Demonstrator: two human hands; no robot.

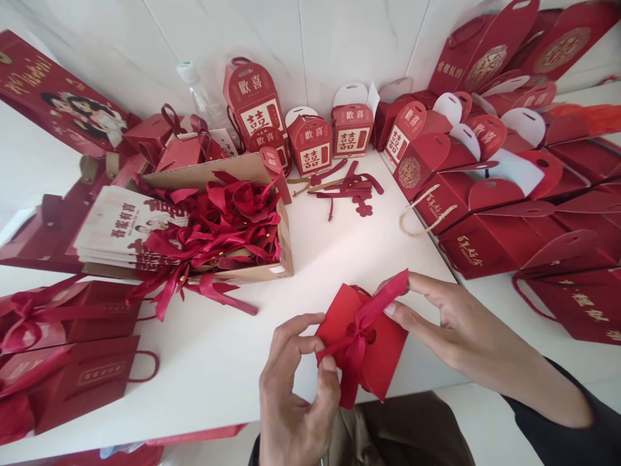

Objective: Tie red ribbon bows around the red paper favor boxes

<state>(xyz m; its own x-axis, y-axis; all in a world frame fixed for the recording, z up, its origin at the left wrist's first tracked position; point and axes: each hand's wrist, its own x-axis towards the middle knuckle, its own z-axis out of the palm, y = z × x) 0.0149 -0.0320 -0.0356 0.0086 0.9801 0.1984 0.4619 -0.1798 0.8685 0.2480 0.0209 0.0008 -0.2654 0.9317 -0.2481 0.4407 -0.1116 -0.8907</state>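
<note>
A red gift box (388, 356) sits at the table's front edge, turned at an angle. A dark pink ribbon (356, 343) is tied in a bow over its top, above a round cut-out. My left hand (301, 388) is at the box's left side, thumb and forefinger pinched on a ribbon loop or end. From the right, my right hand (436, 317) pinches the bow's upper right part between thumb and fingers. The underside of the box is hidden.
Behind to the left stands a cardboard box (286, 239) of ribbons and cards (116, 220). Cords and ribbon pieces (352, 188) lie near small upright boxes (310, 145). Red boxes (485, 249) crowd the right; ribboned boxes (82, 375) stand left.
</note>
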